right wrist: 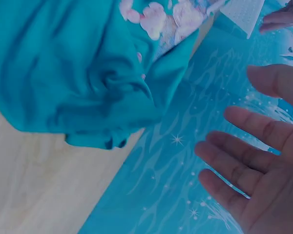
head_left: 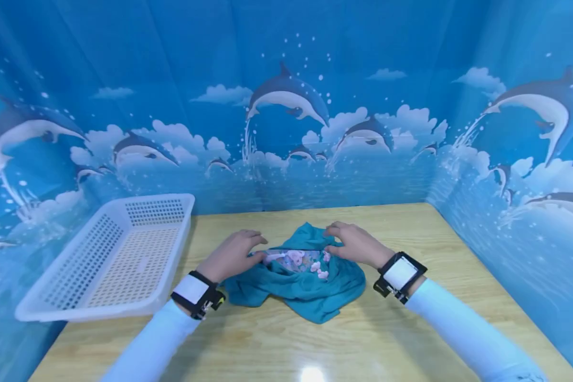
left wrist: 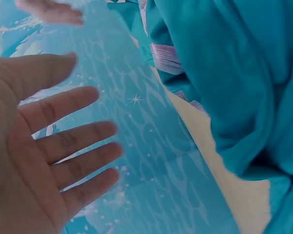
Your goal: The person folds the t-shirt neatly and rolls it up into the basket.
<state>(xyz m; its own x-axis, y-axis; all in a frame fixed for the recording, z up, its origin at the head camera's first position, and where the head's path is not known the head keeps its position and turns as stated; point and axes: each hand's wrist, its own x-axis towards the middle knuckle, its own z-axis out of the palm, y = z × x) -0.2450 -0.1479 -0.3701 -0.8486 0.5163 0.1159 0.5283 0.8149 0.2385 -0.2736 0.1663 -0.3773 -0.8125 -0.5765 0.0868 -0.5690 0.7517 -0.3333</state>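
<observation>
A crumpled teal garment (head_left: pixel 305 294) lies on the table in the head view. Its folds surround a shiny patterned panel (head_left: pixel 293 260) decorated with pale pink shapes, which also shows in the right wrist view. My left hand (head_left: pixel 234 255) hovers at the garment's left side, fingers spread and holding nothing; the left wrist view shows that palm (left wrist: pixel 44 146) apart from the cloth. On the opposite side, my right hand (head_left: pixel 355 244) is over the garment's right edge. Its fingers are loosely extended with nothing in them, as the right wrist view shows of the hand (right wrist: pixel 263 161).
A white perforated plastic basket (head_left: pixel 159 286) stands on the left of the wooden table (head_left: pixel 248 347). Blue curtains (head_left: pixel 196 42) printed with dolphins and clouds rise along the back and both sides of the table.
</observation>
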